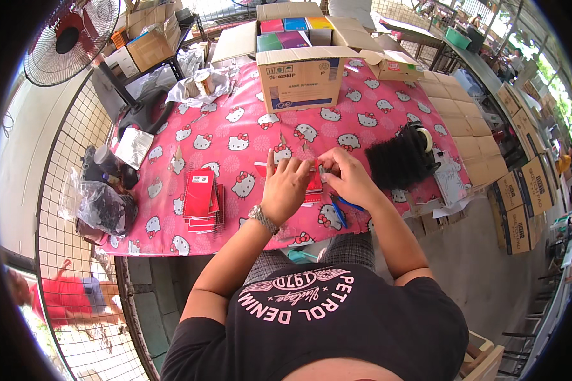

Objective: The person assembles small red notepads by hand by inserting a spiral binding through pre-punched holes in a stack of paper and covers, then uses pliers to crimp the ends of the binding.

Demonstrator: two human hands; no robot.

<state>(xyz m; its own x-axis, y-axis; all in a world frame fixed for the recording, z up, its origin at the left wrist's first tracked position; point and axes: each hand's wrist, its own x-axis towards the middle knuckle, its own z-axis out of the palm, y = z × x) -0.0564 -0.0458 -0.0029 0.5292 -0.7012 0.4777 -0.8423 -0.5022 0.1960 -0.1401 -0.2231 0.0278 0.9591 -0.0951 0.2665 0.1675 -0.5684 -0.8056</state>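
My left hand, with a metal-banded watch on its wrist, lies over a small red notebook with its fingers stretched out. The hand covers part of the notebook. At the notebook's right edge my right hand is closed in a pinch; what sits between its fingertips is too small to make out. Just below the right hand lies a blue-handled hand tool, probably pliers or cutters. To the left of my hands is a stack of red spiral notebooks.
A black bundle of coil-like strands lies to the right. An open cardboard box holding colourful notebooks stands at the back. Plastic-wrapped items sit at the left edge, below a black fan. Beyond the mesh is a person in red.
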